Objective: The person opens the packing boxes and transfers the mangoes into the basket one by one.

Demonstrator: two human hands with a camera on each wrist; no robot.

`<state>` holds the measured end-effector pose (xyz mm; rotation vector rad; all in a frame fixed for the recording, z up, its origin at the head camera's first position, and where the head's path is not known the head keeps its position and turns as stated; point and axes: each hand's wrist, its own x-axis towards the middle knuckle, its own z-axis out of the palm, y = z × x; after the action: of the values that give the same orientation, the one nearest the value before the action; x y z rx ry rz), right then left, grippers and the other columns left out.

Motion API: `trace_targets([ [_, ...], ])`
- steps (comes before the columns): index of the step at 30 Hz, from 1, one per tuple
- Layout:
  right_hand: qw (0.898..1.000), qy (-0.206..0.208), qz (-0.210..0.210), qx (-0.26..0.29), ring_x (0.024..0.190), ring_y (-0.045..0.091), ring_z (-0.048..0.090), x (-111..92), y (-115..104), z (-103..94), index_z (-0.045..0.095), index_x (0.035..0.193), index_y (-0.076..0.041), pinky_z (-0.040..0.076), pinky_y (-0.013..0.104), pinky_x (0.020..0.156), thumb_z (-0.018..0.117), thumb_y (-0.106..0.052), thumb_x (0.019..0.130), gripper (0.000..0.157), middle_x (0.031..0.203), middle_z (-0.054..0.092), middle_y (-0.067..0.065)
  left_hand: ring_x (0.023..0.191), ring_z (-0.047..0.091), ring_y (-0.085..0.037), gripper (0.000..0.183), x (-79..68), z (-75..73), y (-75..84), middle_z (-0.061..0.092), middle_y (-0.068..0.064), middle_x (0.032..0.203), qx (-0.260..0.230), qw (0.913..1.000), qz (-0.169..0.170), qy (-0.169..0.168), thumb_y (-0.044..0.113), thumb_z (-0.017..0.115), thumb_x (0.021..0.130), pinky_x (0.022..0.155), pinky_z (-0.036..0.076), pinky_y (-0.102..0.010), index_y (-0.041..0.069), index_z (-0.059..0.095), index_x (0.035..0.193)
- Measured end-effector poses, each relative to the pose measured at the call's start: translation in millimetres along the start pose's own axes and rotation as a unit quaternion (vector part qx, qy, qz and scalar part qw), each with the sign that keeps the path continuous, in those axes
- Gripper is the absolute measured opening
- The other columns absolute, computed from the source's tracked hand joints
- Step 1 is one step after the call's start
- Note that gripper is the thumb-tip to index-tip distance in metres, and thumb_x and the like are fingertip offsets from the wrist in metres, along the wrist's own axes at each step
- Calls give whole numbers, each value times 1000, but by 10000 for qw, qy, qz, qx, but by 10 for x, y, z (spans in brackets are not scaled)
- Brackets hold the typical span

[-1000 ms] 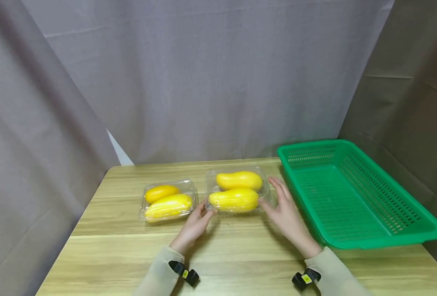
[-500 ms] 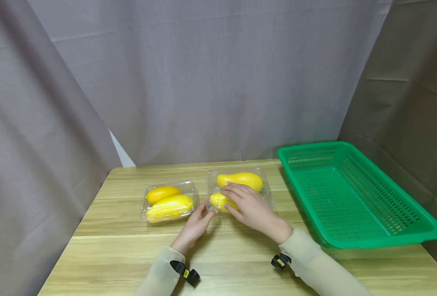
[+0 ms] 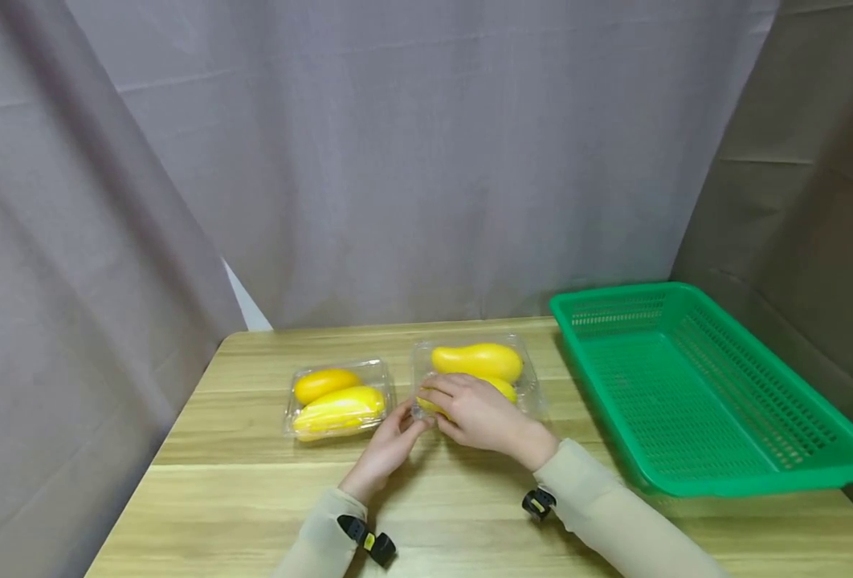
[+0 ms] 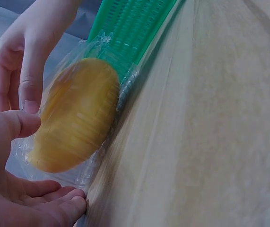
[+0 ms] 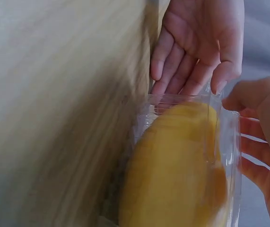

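Sitting left of one green basket [image 3: 687, 401], two clear boxes [image 3: 373, 376] each hold two yellow fruits [image 3: 479, 359]. One left hand [image 3: 385, 451] grasps the nearer box [image 3: 530, 385] on its side away from the basket; one right hand [image 3: 480, 413] touches its lid, grip unclear.

Lt.-brown wood-grain table [image 3: 238, 502], far L corner rounded. Grey cloth [image 3: 397, 168] hangs behind the far edge & past the L edge, w/ folds; darker brownish-grey cloth [image 3: 813, 233], creased, past the R edge. 1 white sliver [image 3: 247, 301] nr far L corner. Soft light.
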<state>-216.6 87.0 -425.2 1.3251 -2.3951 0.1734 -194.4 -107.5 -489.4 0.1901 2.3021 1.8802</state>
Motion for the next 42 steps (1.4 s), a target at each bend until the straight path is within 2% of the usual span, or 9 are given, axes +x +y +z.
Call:
trace_targets([
  [6, 9995, -232, -133, -193, 124, 25, 60, 21, 19, -7, 65, 132, -9, 48, 38, 106, 74, -25, 90, 46, 135, 63, 9, 137, 45, -41, 71, -3, 13, -7, 46, -30, 147, -3, 10000, 78, 22, 32, 65, 98, 114, 35, -55, -8, 37, 149],
  [14, 9990, -238, -250, -286, 124, 27, 60, 40, 34, 13, 64, 133, -7, 51, 38, 102, 76, -28, 90, 50, 136, 62, 11, 137, 45, -40, 71, 3, -11, -19, 45, -26, 150, 3, 10000, 27, -32, 35, 64, 99, 115, 33, -57, -2, 36, 153],
  [23, 9984, -357, -299, -319, 125, 23, 61, 23, 58, -26, 62, 136, -5, 55, 29, 93, 77, -25, 90, 52, 138, 62, 11, 136, 46, -41, 70, 9, -15, -30, 47, -27, 147, 24, 10000, -12, -16, 34, 64, 98, 113, 33, -61, -4, 37, 151],
  [32, 9957, 78, -509, -775, 120, 25, 64, 24, 27, 56, 66, 128, -3, 55, 31, 93, 78, -24, 87, 48, 131, 66, 13, 135, 46, -42, 68, -21, -38, -18, 49, -27, 147, 107, 9999, 101, -42, 36, 63, 99, 113, 33, -61, -2, 40, 151],
  [42, 9897, 408, -721, -1164, 116, 25, 67, 15, 14, 148, 66, 127, -1, 56, 30, 91, 74, -21, 89, 44, 127, 67, 15, 133, 48, -40, 64, -19, -21, -42, 52, -25, 144, 73, 9999, 98, 77, 33, 61, 98, 112, 35, -60, -2, 44, 149],
])
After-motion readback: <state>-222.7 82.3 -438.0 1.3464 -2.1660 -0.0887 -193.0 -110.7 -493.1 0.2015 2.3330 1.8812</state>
